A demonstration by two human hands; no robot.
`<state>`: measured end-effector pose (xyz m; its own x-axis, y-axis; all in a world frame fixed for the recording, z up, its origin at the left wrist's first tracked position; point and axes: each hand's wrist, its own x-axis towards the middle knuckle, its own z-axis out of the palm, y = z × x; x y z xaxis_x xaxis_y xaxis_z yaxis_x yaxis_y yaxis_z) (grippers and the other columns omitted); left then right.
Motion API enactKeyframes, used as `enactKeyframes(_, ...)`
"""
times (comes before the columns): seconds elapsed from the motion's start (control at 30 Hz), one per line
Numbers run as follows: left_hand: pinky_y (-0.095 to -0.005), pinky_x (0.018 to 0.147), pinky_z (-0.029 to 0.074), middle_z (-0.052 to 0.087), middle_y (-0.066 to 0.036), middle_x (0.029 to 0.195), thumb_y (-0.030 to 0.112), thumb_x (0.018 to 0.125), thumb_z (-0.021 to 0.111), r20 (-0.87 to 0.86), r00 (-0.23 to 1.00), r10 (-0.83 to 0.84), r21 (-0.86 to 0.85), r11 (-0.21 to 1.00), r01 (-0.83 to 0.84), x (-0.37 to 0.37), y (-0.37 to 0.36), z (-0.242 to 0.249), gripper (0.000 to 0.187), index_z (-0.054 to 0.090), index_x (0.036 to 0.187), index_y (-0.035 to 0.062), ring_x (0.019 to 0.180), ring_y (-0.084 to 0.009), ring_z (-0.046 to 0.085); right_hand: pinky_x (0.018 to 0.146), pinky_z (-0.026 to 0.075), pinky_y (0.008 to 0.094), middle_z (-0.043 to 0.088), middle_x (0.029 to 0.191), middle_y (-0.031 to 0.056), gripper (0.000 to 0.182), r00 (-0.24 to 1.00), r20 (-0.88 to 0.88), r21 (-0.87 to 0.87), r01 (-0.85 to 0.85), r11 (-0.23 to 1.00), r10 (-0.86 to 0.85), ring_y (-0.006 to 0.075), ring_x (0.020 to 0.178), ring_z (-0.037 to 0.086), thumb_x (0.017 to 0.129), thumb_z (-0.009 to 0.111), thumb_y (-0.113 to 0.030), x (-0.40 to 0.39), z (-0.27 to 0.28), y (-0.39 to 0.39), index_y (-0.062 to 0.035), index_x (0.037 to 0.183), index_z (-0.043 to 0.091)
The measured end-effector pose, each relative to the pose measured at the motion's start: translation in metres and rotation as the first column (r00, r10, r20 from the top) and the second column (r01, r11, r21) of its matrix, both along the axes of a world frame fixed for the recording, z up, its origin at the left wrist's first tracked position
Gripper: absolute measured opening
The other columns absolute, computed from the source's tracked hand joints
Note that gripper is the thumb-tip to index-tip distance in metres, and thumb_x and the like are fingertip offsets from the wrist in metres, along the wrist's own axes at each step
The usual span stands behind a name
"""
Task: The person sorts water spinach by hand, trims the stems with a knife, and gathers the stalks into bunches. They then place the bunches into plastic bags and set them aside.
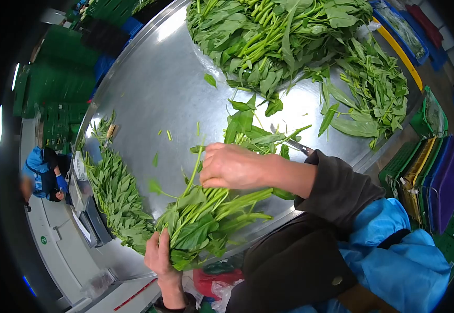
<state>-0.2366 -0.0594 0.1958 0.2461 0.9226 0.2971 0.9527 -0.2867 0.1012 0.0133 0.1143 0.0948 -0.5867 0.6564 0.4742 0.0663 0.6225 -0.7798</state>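
My left hand (161, 254) is closed around the leafy end of a bunch of greens (198, 221) near the table's front edge. The cut stems of this bunch point right. Just above it, my right hand (229, 166) has its fingers curled together at a thin green stem (197, 164). Behind my right hand lie loose leafy stems (245, 125) on the metal table (169, 99). A knife (300, 147) with a dark handle rests beside my right wrist, its blade partly under stems.
A large heap of greens (268, 41) covers the back, with a smaller pile (375, 94) at right. Greens (117, 195) line the left edge near a wooden handle (110, 131). Crates (412, 161) stand at right. A co-worker (44, 172) is at far left.
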Motion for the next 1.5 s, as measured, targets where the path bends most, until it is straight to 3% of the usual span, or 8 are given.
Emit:
enactKeyframes(0.17,-0.0373,0.068,0.052,0.064,-0.020,0.097,0.006,0.067,0.072,0.071,0.994,0.077,0.012,0.997,-0.078,-0.012,-0.016,-0.004,0.047,0.063,0.113,0.0022,0.081,-0.0338,0.065,0.049,0.044,0.0261,0.053,0.065,-0.0033,0.024,0.385,-0.890,-0.432,-0.884,0.181,-0.243,0.0084,0.052,0.051,0.097,0.051,-0.030,0.048,-0.043,0.032,-0.0090,0.105,0.060)
enactKeyframes(0.27,-0.0363,0.068,0.053,0.065,-0.019,0.097,0.006,0.068,0.072,0.096,0.986,0.136,0.031,0.990,-0.140,-0.009,-0.018,-0.003,0.047,0.063,0.113,0.0018,0.081,-0.0328,0.066,0.052,0.047,0.0252,0.056,0.072,-0.0030,0.038,0.979,-0.063,-0.950,0.000,0.311,-0.192,0.0089,0.055,0.053,0.095,0.053,-0.040,0.071,-0.033,0.036,-0.0065,0.112,0.056)
enactKeyframes(0.33,-0.0354,0.068,0.053,0.065,-0.018,0.096,0.006,0.067,0.073,0.132,0.983,0.127,0.038,0.990,-0.134,-0.007,-0.016,-0.005,0.047,0.062,0.113,0.0016,0.080,-0.0327,0.066,0.072,0.051,0.0296,0.063,0.082,0.0014,0.044,0.978,0.203,-0.496,0.069,0.866,0.039,0.0146,0.071,0.060,0.094,0.053,-0.043,0.057,-0.072,-0.001,-0.0038,0.113,0.056)
enactKeyframes(0.53,-0.0355,0.064,0.052,0.064,-0.019,0.093,0.002,0.067,0.071,0.078,0.994,0.071,0.045,0.996,-0.074,0.001,-0.014,0.003,0.045,0.063,0.111,0.0016,0.074,-0.0321,0.065,0.065,0.049,0.0285,0.062,0.072,0.0009,0.039,0.975,-0.129,-0.933,-0.181,0.310,0.182,0.0156,0.068,0.063,0.094,0.054,-0.037,0.051,-0.016,-0.017,-0.0009,0.083,0.063)
enactKeyframes(0.7,-0.0362,0.059,0.051,0.062,-0.019,0.089,-0.002,0.066,0.069,0.047,0.994,-0.095,0.067,0.994,0.092,0.003,-0.011,0.007,0.038,0.063,0.104,0.0036,0.072,-0.0335,0.063,0.051,0.043,0.0406,0.049,0.052,0.0186,0.022,0.952,0.304,-0.145,-0.002,0.989,0.047,0.0294,0.053,0.059,0.079,0.056,-0.023,0.071,-0.034,0.006,-0.0040,0.068,0.059)
enactKeyframes(1.0,-0.0365,0.059,0.050,0.061,-0.019,0.088,-0.001,0.062,0.071,0.012,0.980,-0.201,0.039,0.979,0.200,0.011,-0.003,0.025,0.036,0.066,0.097,0.0035,0.072,-0.0335,0.062,0.078,0.052,0.0436,0.068,0.095,0.0159,0.022,0.728,0.631,-0.294,0.542,0.787,-0.266,0.0316,0.090,0.066,0.076,0.055,-0.018,0.111,-0.042,0.054,-0.0079,0.091,0.067)
enactKeyframes(1.33,-0.0314,0.067,0.050,0.065,-0.018,0.088,0.007,0.067,0.068,0.154,0.981,-0.121,-0.020,0.992,0.126,0.001,-0.001,0.012,0.030,0.065,0.096,-0.0006,0.075,-0.0294,0.064,0.098,0.044,0.0317,0.066,0.113,0.0095,0.036,0.686,-0.178,-0.585,-0.650,0.485,0.706,0.0168,0.108,0.059,0.086,0.061,-0.015,0.066,0.003,0.049,-0.0040,0.120,0.061)
enactKeyframes(1.5,-0.0343,0.070,0.052,0.065,-0.020,0.091,0.005,0.071,0.066,0.207,0.977,0.045,-0.020,0.999,-0.042,0.007,-0.009,0.015,0.030,0.064,0.100,-0.0018,0.078,-0.0327,0.065,0.085,0.049,0.0309,0.066,0.097,0.0103,0.033,0.631,-0.772,-0.583,-0.656,0.479,-0.074,0.0190,0.097,0.061,0.091,0.059,-0.026,0.103,-0.059,0.052,0.0005,0.111,0.062)
